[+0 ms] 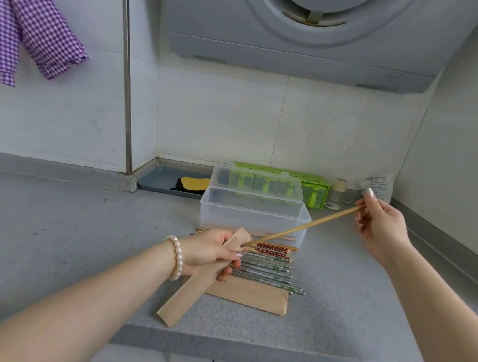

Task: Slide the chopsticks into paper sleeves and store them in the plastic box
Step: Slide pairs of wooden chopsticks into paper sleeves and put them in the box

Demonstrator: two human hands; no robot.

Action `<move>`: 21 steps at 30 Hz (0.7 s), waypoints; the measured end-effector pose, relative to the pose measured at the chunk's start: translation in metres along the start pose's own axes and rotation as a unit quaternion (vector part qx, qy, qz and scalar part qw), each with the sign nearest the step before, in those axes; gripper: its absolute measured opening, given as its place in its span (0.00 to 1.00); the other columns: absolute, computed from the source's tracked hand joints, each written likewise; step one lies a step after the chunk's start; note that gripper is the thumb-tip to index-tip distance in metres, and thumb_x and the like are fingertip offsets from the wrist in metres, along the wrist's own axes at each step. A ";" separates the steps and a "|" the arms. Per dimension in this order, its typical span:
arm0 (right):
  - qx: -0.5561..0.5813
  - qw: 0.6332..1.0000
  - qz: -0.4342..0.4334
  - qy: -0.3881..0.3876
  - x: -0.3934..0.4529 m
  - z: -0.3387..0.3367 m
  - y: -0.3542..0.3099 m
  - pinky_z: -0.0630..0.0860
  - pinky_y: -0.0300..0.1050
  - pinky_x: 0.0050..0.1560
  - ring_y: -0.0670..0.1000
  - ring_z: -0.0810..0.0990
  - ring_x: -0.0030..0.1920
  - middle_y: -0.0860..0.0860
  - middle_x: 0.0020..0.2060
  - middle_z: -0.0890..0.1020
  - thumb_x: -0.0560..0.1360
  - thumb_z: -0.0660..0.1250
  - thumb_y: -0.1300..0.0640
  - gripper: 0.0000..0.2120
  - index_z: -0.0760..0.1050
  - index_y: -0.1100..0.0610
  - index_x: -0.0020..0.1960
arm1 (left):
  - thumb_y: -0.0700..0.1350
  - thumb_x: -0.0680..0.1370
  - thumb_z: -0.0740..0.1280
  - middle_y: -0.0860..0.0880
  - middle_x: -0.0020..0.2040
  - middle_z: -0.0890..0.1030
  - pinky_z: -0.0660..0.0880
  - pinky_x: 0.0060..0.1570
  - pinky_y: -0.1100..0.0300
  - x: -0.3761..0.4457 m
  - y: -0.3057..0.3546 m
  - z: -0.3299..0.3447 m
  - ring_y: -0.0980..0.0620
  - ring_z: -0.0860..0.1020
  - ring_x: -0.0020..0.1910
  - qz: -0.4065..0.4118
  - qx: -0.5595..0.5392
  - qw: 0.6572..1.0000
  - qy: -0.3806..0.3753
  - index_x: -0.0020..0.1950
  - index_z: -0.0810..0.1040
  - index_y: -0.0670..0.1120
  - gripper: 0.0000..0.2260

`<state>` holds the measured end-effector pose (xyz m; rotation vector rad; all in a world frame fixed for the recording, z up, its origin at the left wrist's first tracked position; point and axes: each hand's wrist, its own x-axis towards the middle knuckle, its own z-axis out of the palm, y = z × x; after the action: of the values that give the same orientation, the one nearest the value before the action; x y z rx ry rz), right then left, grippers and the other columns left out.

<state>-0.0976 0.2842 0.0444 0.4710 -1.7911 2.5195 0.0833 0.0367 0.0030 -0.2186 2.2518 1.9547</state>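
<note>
My left hand grips a brown paper sleeve held slantwise above the counter, its open end up near my fingers. My right hand pinches the thick end of wooden chopsticks, whose thin tips touch the sleeve's mouth. Under my left hand lies a row of several loose chopsticks, some wooden with red patterned ends, others metal. A stack of flat paper sleeves lies in front of them. The clear plastic box stands behind the row with its lid up.
A green plastic holder and a small jar stand by the back wall. A grey tray with a yellow sponge sits to the left. The counter's front edge runs just below the sleeves. A range hood hangs overhead.
</note>
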 end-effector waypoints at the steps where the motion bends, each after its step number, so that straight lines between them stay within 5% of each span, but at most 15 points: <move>1: -0.002 1.000 -0.008 0.006 -0.001 0.001 -0.001 0.65 0.34 0.23 0.43 0.69 0.21 0.46 0.18 0.72 0.79 0.61 0.53 0.15 0.72 0.59 0.36 | 0.36 0.79 0.60 0.47 0.36 0.75 0.74 0.30 0.60 -0.001 0.000 0.000 0.54 0.73 0.29 0.000 0.002 1.000 0.001 0.52 0.72 0.44 0.05; 21: -0.048 0.998 -0.047 0.004 -0.007 0.012 -0.008 0.67 0.38 0.30 0.46 0.70 0.25 0.48 0.22 0.73 0.79 0.60 0.51 0.16 0.73 0.57 0.35 | 0.42 0.81 0.57 0.48 0.35 0.75 0.73 0.30 0.64 -0.008 0.006 0.001 0.55 0.73 0.28 -0.016 0.070 0.997 0.010 0.50 0.74 0.42 0.07</move>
<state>-0.0866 0.2769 0.0531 0.5273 -1.8305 2.3592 0.0900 0.0386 0.0101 -0.2569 2.3719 1.7774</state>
